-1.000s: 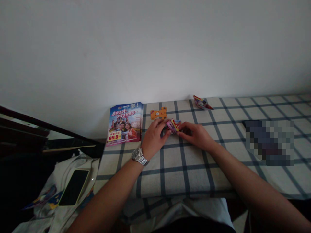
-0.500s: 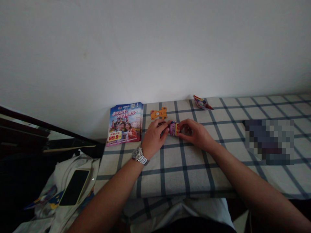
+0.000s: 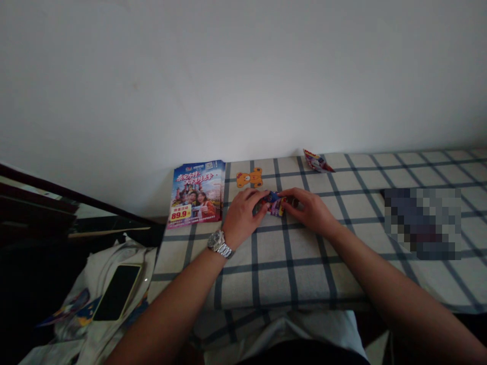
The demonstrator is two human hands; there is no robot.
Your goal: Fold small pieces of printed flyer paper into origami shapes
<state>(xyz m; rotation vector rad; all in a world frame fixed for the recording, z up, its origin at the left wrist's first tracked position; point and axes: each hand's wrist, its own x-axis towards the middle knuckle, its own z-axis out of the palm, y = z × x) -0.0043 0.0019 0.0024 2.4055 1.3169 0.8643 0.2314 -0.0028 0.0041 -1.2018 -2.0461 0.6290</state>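
A small folded piece of colourful printed paper (image 3: 274, 203) lies on the checked cloth, pinched between both hands. My left hand (image 3: 241, 215), with a metal watch on its wrist, grips the paper's left side with curled fingers. My right hand (image 3: 310, 209) presses on the paper's right side with its fingertips closed on it. Most of the paper is hidden by the fingers.
A stack of colourful flyers (image 3: 196, 192) lies at the table's left end by the wall. An orange bear-shaped cutout (image 3: 249, 178) and a folded paper shape (image 3: 317, 161) lie behind the hands. The checked tablecloth (image 3: 289, 253) covers the table. A phone (image 3: 116, 292) rests on cloth at lower left.
The folded paper has been turned and pressed lower onto the cloth. Both hands have closed tighter round it, the right hand shifting slightly left.
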